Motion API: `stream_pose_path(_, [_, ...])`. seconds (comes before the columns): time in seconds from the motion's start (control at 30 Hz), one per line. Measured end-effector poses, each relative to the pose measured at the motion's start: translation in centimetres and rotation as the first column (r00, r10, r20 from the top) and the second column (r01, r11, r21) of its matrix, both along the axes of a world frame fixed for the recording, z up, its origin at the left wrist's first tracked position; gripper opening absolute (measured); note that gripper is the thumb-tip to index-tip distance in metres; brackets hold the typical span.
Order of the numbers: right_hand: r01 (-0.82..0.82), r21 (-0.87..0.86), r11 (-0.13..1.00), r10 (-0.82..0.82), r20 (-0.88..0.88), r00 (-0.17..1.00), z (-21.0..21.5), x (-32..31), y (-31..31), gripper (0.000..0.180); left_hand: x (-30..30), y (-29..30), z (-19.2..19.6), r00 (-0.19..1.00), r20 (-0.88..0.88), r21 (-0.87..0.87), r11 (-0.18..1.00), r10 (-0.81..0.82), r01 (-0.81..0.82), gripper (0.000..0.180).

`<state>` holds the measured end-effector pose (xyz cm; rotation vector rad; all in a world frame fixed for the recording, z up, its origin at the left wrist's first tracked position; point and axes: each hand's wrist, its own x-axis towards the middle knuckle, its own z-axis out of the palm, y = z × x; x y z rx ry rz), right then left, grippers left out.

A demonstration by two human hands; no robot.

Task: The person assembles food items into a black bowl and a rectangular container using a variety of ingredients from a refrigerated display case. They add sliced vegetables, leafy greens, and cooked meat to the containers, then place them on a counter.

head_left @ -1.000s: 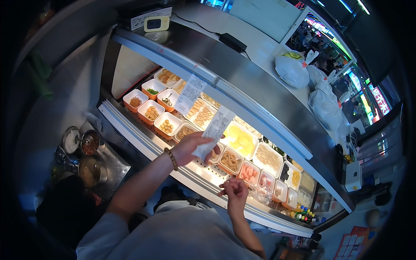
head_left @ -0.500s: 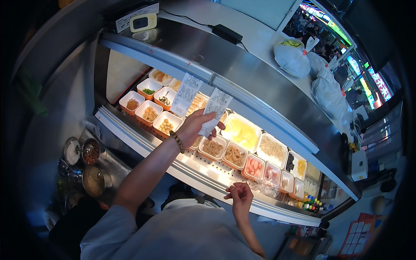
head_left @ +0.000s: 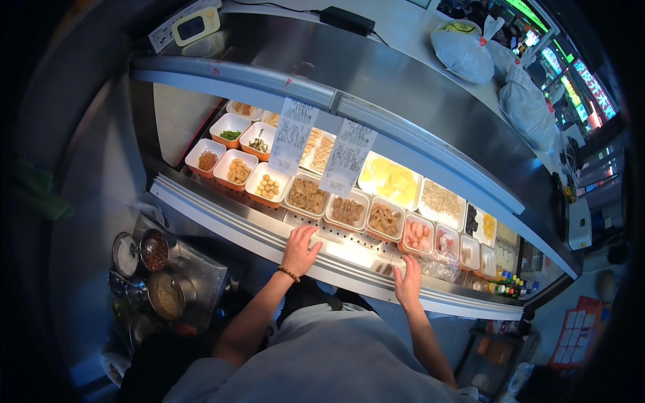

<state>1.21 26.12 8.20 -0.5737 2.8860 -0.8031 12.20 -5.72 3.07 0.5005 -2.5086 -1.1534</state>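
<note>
My left hand (head_left: 301, 251), a beaded bracelet at its wrist, is over the front ledge of the lit food case, empty with its fingers apart. Further right, my right hand (head_left: 407, 282) is at the same ledge (head_left: 349, 269), also empty and fingers spread. Whether either hand touches the ledge I cannot tell. Two printed paper slips, the left one (head_left: 294, 136) and the right one (head_left: 348, 156), hang from the case's upper rail. Behind my hands stand tubs of food, among them small round balls (head_left: 267, 187), brown pieces (head_left: 347, 209) and pink sausages (head_left: 417, 235).
Metal pots (head_left: 169, 295) and a bowl of white powder (head_left: 126, 254) stand at the lower left. Tied white bags (head_left: 462, 50) and a black power adapter (head_left: 347, 21) lie on the upper counter. Small bottles (head_left: 512, 287) line the case's right end.
My left hand has let go of the right slip and come down to the front ledge; the slip now hangs by itself. My right hand has moved right and its fingers have opened.
</note>
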Motion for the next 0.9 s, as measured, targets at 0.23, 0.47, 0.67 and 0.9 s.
stream_pose_path(0.23, [-0.03,0.419,0.908,0.022,0.024,0.999,-6.3,-0.2,2.3,0.059,0.4,1.3,-0.7,0.99,0.073,-0.272,0.953,-0.119,0.135,0.045])
stream_pose_path(0.47, [-0.007,0.411,0.912,-0.002,0.021,1.0,-6.0,0.1,1.5,0.052,0.7,1.1,-0.9,0.985,0.097,-0.299,0.939,-0.145,0.168,0.046])
stream_pose_path(0.67, [0.002,0.398,0.917,-0.005,0.007,1.0,-6.4,0.1,1.8,0.05,0.5,1.3,-0.9,0.984,0.118,-0.307,0.938,-0.132,0.163,0.047])
stream_pose_path(0.9, [-0.001,0.388,0.922,0.0,0.004,1.0,-6.4,0.1,1.8,0.049,0.4,1.3,-1.2,0.984,0.124,-0.31,0.937,-0.129,0.162,0.047])
